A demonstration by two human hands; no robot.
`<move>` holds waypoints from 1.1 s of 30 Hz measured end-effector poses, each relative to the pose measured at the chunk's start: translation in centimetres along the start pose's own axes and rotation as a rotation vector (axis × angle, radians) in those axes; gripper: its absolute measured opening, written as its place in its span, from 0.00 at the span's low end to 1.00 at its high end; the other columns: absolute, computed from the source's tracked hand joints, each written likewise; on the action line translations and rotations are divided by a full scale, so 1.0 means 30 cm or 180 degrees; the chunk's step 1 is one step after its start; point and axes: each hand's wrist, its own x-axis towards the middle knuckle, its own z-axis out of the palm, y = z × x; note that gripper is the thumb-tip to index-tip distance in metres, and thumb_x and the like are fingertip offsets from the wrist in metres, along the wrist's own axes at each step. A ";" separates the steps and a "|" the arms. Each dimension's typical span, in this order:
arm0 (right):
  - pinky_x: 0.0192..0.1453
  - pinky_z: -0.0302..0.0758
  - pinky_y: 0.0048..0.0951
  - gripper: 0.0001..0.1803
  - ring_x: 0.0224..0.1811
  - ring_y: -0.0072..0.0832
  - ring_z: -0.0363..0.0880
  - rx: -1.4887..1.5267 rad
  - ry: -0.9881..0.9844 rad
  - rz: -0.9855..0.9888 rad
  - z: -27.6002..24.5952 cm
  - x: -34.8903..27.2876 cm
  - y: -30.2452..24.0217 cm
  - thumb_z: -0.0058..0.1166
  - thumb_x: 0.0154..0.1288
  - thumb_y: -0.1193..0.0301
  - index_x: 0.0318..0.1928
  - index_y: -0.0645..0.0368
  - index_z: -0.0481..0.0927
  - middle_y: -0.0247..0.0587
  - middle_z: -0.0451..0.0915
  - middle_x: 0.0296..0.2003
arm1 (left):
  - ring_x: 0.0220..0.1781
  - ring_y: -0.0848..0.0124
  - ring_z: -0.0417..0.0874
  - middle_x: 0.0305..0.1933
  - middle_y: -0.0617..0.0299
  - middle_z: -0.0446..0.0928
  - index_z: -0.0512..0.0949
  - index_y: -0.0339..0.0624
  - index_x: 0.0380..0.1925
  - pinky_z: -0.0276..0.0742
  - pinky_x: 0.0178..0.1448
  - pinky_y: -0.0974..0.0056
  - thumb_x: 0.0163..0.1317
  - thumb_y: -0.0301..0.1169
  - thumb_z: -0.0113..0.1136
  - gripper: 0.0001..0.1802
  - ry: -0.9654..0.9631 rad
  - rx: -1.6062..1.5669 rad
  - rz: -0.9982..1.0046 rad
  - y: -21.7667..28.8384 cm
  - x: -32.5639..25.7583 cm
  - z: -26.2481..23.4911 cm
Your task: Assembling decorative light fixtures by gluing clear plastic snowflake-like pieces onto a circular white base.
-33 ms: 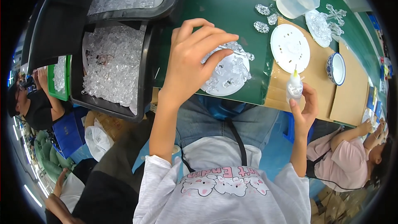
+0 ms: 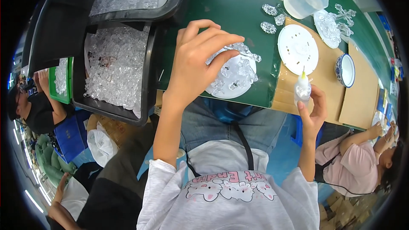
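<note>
My left hand (image 2: 198,59) is bent over a white round plate (image 2: 245,91) near the table edge. Between its thumb and fingertips sits a clear faceted plastic piece (image 2: 254,56), partly covered by the fingers. More clear pieces (image 2: 243,69) lie on that plate. My right hand (image 2: 314,110) grips a small clear needle-tip squeeze bottle (image 2: 302,91) with a yellow tip pointing away from me. Just beyond this bottle is a white disc (image 2: 294,61) with small slots, lying on brown cardboard (image 2: 286,88).
Black bins (image 2: 147,59) of clear pieces stand on the left. A blue-patterned bowl (image 2: 346,71), a plate of crystal pieces (image 2: 326,30) with a clear cross (image 2: 346,14), and a large spouted squeeze bottle (image 2: 304,2) occupy the right. Loose faceted pieces (image 2: 268,27) lie nearby. Other people sit either side.
My hands and what they hold stay in place. At the lower left, a dark-clothed person's limbs have shifted slightly.
</note>
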 end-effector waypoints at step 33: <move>0.62 0.63 0.31 0.25 0.54 0.29 0.72 0.0070 0.0158 0.0030 -0.006 0.009 0.030 0.61 0.53 0.74 0.53 0.66 0.72 0.41 0.75 0.49 | 0.37 0.66 0.74 0.41 0.65 0.80 0.85 0.48 0.34 0.69 0.38 0.65 0.37 0.23 0.72 0.18 0.0172 0.0478 0.0179 0.140 -0.132 0.078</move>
